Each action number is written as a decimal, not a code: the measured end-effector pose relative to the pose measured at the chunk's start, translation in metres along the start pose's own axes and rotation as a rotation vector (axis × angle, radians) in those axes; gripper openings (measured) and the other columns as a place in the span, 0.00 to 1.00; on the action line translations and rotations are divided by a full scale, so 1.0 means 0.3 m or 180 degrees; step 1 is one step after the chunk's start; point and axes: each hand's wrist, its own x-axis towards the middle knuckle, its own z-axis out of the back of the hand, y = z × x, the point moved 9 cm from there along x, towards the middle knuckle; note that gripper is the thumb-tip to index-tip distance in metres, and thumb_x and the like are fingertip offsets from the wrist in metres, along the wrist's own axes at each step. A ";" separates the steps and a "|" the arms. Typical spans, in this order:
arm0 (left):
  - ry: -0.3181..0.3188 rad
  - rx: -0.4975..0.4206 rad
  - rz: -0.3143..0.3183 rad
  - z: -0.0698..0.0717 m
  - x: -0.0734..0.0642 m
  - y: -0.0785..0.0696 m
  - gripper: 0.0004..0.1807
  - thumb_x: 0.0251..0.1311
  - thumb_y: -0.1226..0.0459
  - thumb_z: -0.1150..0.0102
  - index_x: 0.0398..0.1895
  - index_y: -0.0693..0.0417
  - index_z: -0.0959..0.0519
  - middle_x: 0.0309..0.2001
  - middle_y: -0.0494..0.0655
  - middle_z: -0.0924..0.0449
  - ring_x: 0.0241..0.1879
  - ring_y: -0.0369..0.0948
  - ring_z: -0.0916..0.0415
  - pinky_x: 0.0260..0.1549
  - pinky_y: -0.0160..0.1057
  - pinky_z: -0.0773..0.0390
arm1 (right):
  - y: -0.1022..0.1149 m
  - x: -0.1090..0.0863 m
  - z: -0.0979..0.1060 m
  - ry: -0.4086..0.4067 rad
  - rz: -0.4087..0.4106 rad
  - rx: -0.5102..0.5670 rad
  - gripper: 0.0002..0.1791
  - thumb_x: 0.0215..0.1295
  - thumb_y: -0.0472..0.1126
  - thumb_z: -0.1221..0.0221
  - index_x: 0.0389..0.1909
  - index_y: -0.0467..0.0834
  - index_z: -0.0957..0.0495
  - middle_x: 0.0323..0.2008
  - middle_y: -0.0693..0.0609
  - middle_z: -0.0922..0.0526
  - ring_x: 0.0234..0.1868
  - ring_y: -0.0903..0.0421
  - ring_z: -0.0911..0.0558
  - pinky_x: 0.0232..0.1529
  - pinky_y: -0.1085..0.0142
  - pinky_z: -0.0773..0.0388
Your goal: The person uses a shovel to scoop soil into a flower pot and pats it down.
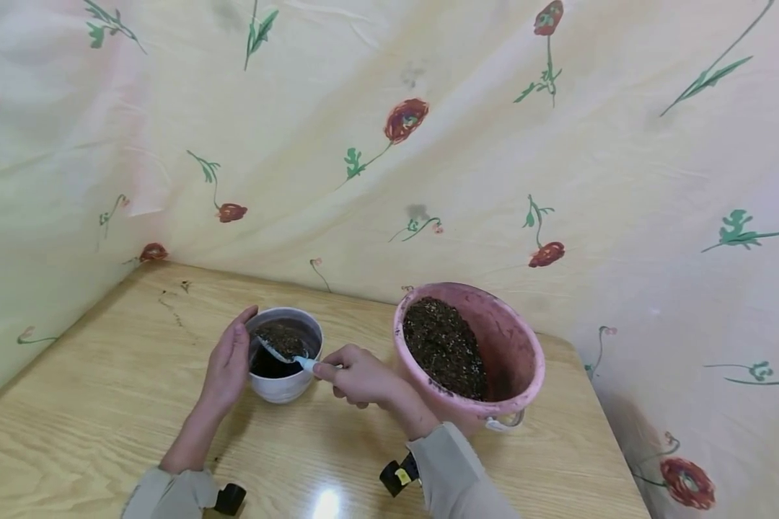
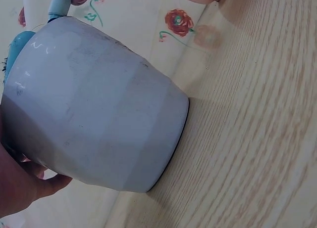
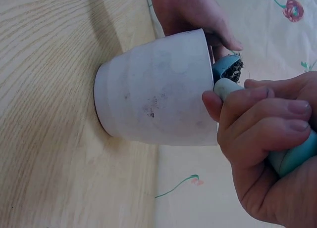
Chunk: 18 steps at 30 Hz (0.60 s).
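Flowered sheeting (image 1: pixel 467 169) backs the wooden table (image 1: pixel 91 375). Your left hand (image 1: pixel 226 364) lies along the nine-o'clock side of the white pot (image 1: pixel 280 391) standing there, fingers nearly straight; your right hand (image 1: pixel 360 376) curls round the blue trowel (image 1: pixel 307 363), carrying soil (image 3: pixel 233 72) at the pot's mouth. Three o'clock of that stands the pink bucket (image 1: pixel 501 339).

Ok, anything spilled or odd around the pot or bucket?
Dark specks dot the table beyond the left hand, possibly a spill, but too small to tell. Dark smudges stain the pale pot and the bucket rim.
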 end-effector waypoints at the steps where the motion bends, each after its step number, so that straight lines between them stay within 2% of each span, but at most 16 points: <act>1: -0.0005 0.0000 0.0008 0.000 0.000 0.000 0.29 0.77 0.53 0.77 0.71 0.58 0.39 0.70 0.57 0.39 0.70 0.53 0.46 0.67 0.54 0.46 | -0.003 0.002 -0.003 0.0059 -0.0007 0.0098 0.16 0.74 0.45 0.51 0.38 0.38 0.20 0.12 0.54 0.40 0.10 0.61 0.47 0.10 0.70 0.50; 4: -0.0016 -0.0034 0.0004 -0.001 -0.002 -0.006 0.28 0.77 0.54 0.76 0.71 0.58 0.39 0.70 0.58 0.39 0.70 0.52 0.46 0.67 0.53 0.46 | -0.012 0.004 -0.011 0.0210 -0.0033 0.0339 0.16 0.75 0.44 0.52 0.37 0.36 0.21 0.13 0.54 0.41 0.11 0.61 0.48 0.11 0.70 0.52; 13: -0.0021 -0.0060 0.0021 -0.003 0.001 0.002 0.28 0.77 0.53 0.77 0.71 0.58 0.39 0.70 0.57 0.39 0.70 0.52 0.46 0.67 0.55 0.45 | -0.021 0.012 -0.028 0.0459 -0.0060 0.0749 0.18 0.75 0.45 0.54 0.41 0.33 0.23 0.15 0.54 0.39 0.12 0.62 0.46 0.12 0.71 0.52; 18: -0.0041 -0.0066 -0.0040 -0.005 -0.003 -0.008 0.27 0.78 0.56 0.76 0.70 0.59 0.38 0.70 0.58 0.38 0.70 0.52 0.45 0.67 0.50 0.45 | -0.038 0.017 -0.046 0.0598 -0.0097 0.1033 0.18 0.75 0.44 0.54 0.42 0.33 0.24 0.16 0.54 0.39 0.12 0.63 0.46 0.12 0.72 0.52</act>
